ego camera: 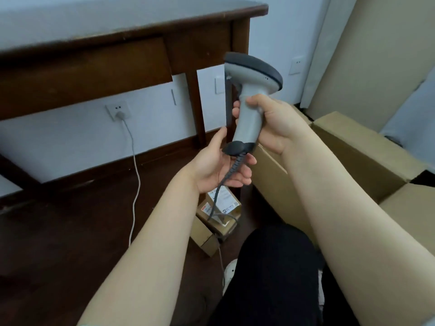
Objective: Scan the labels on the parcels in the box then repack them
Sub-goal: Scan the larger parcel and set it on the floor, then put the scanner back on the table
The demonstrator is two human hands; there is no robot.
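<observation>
Right hand [268,121] clenched round scanner [249,100] handle; left hand [221,165] cupped loosely under its cable [226,177]; parcels [219,215] lay below; best to aim the head squarely at one label.

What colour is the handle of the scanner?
Light grey handle, seen in the head view.

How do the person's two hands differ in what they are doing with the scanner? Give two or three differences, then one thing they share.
The right hand is wrapped shut around the handle of the scanner; the left hand lies open, palm up.
The right hand is higher; the left hand sits below the handle's base.
The right hand carries the scanner; the left hand cradles its cable.
Both are bare.
</observation>
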